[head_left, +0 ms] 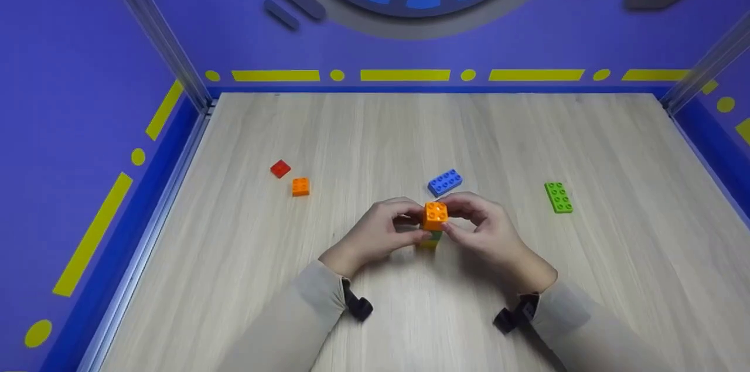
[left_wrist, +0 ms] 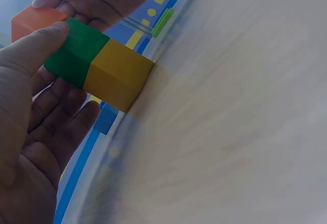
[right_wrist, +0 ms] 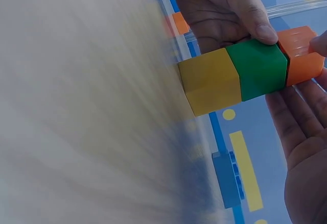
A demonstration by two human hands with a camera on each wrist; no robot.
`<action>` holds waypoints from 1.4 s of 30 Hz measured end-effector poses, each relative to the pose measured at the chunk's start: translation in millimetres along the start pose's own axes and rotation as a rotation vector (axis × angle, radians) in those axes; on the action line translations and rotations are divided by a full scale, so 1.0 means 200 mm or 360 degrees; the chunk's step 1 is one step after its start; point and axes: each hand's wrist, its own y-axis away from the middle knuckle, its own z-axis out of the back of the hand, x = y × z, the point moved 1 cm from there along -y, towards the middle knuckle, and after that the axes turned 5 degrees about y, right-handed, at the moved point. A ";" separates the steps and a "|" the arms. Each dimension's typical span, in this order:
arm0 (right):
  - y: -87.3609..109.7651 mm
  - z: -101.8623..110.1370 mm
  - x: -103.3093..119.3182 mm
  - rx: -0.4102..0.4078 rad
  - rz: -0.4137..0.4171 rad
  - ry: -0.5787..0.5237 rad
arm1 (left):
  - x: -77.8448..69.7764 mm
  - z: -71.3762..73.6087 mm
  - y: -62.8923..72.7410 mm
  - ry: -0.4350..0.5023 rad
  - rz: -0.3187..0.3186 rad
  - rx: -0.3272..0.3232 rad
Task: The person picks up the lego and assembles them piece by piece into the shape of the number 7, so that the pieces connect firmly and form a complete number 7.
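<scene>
A small upright tower of bricks stands between the two hands, its base at the tabletop. A yellow brick (right_wrist: pixel 210 85) forms the bottom, a green brick (right_wrist: pixel 259 73) the middle, and an orange brick (head_left: pixel 435 217) with studs facing up the top. With thumb and fingers, the left hand (head_left: pixel 378 231) pinches the green brick from the left. On the other side, the right hand (head_left: pixel 491 230) grips the orange brick, its thumb on the near face. A thin dark seam shows between orange and green in the right wrist view; whether they are fully pressed together I cannot tell.
Just beyond the hands lies a blue brick (head_left: pixel 445 183). To the right is a bright green brick (head_left: pixel 558 197). A second orange brick (head_left: pixel 300 187) and a red brick (head_left: pixel 280 169) lie at the left. Blue panels (head_left: pixel 234 38) wall the wooden table (head_left: pixel 375 126).
</scene>
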 end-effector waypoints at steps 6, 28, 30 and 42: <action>0.00 -0.01 0.00 -0.0010 0.0003 0.0062 | 0.01 0.00 0.00 -0.0052 -0.0018 0.0010; 0.02 -0.05 -0.01 -0.0080 -0.0086 0.0070 | 0.02 0.01 0.01 -0.0170 -0.0032 0.0004; 0.02 -0.05 -0.01 -0.0073 -0.0080 0.0064 | 0.02 0.01 0.01 -0.0170 -0.0030 0.0002; 0.03 -0.06 0.01 -0.0076 -0.0108 0.0054 | 0.01 0.01 0.01 -0.0170 -0.0015 0.0006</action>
